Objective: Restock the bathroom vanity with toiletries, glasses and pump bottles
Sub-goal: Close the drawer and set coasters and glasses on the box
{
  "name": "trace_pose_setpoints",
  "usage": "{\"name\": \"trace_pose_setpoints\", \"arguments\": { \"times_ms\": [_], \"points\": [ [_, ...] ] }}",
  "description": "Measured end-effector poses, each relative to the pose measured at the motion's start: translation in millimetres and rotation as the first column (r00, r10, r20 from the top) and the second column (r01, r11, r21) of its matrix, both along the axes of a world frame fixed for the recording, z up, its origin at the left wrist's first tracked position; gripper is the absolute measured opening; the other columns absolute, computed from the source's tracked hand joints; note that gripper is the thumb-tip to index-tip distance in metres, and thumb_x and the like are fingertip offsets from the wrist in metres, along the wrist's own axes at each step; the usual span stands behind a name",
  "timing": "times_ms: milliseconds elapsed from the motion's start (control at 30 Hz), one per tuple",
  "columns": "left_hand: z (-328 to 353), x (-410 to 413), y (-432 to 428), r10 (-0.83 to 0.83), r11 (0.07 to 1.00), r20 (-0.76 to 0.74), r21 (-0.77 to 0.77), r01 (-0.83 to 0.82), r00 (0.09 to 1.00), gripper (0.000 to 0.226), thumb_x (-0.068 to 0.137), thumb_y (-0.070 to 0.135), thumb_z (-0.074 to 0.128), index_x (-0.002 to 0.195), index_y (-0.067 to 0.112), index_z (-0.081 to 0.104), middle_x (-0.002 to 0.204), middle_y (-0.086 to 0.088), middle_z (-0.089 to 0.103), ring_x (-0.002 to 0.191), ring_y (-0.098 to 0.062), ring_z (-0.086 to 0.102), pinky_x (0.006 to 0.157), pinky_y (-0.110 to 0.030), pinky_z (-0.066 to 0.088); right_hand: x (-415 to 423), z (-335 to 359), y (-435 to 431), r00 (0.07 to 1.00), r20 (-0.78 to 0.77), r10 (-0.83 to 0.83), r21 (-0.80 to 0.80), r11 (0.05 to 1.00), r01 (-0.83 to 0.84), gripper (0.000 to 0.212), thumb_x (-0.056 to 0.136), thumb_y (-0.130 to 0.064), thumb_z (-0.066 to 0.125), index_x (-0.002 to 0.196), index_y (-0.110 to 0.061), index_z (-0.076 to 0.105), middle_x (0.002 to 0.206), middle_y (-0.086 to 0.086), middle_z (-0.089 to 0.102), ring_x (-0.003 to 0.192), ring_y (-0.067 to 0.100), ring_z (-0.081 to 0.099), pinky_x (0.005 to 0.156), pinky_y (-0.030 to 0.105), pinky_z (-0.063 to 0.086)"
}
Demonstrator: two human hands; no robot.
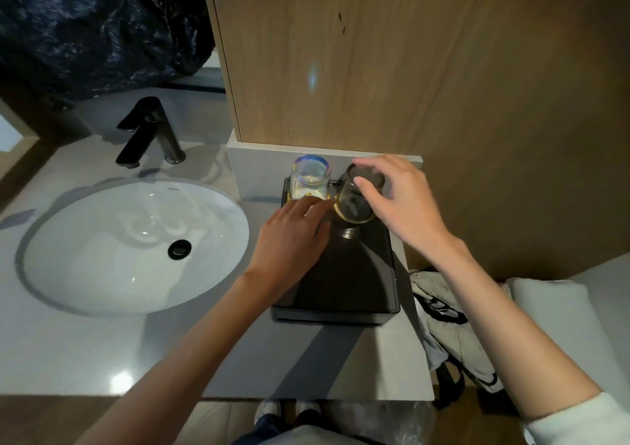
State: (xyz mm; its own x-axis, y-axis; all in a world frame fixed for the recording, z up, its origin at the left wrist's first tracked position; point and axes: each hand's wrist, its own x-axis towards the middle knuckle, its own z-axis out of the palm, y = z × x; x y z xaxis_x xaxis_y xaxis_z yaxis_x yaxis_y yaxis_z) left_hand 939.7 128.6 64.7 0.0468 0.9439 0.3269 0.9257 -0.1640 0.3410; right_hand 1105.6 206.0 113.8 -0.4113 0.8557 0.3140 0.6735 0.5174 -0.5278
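Note:
A black tray (361, 287) lies on the grey vanity counter to the right of the sink. Two clear glasses with gold rims are at its far end, both upside down. The left glass (311, 180) stands on the tray, and the fingers of my left hand (293, 236) touch its rim at the base. My right hand (399, 199) holds the right glass (356, 202) by its upturned bottom, fingertips curled round it. This glass is tilted, its gold rim lifted toward me just above the tray.
A white oval sink (112, 240) with a black drain and a black faucet (153, 131) fills the left. A wooden wall panel (409, 69) rises behind the tray. A white and black bag (453, 328) hangs off the counter's right edge.

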Motion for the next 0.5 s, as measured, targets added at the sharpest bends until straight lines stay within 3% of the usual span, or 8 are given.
{"name": "trace_pose_setpoints", "arguments": {
  "times_ms": [133,300,500],
  "points": [
    [11.2,-16.6,-21.0,0.156,0.987,0.003,0.025,-0.156,0.988,0.034,0.091,0.024,0.054,0.124,0.019,0.057,0.115,-0.002,0.064,0.098,-0.025,0.062,0.074,-0.035,0.051,-9.8,-6.5,-21.0,0.995,0.011,0.095,0.024,0.995,-0.095,0.03,0.092,-0.026,0.056,0.121,-0.02,0.062,0.111,-0.001,0.063,0.105,0.014,0.053,0.082,0.018,0.037],
    [16.4,-45.6,-62.9,0.315,0.949,-0.03,0.0,-0.316,0.948,0.038,0.092,0.026,0.053,0.129,0.021,0.053,0.121,-0.003,0.063,0.103,-0.025,0.06,0.079,-0.034,0.05,-40.2,-13.3,-45.7,0.975,0.049,0.215,0.056,0.974,-0.218,0.03,0.09,-0.026,0.058,0.12,-0.02,0.062,0.111,-0.002,0.067,0.104,0.015,0.058,0.084,0.033,0.05],
    [13.8,-95.2,-117.9,0.453,0.889,-0.057,-0.042,-0.455,0.89,0.038,0.094,0.03,0.048,0.132,0.024,0.05,0.122,0.0,0.061,0.106,-0.024,0.059,0.082,-0.035,0.05,-94.0,-22.0,-86.0,0.946,0.085,0.312,0.009,0.949,-0.314,0.027,0.091,-0.028,0.057,0.117,-0.024,0.063,0.108,-0.006,0.066,0.103,0.014,0.055,0.084,0.029,0.044]
  ]
}}
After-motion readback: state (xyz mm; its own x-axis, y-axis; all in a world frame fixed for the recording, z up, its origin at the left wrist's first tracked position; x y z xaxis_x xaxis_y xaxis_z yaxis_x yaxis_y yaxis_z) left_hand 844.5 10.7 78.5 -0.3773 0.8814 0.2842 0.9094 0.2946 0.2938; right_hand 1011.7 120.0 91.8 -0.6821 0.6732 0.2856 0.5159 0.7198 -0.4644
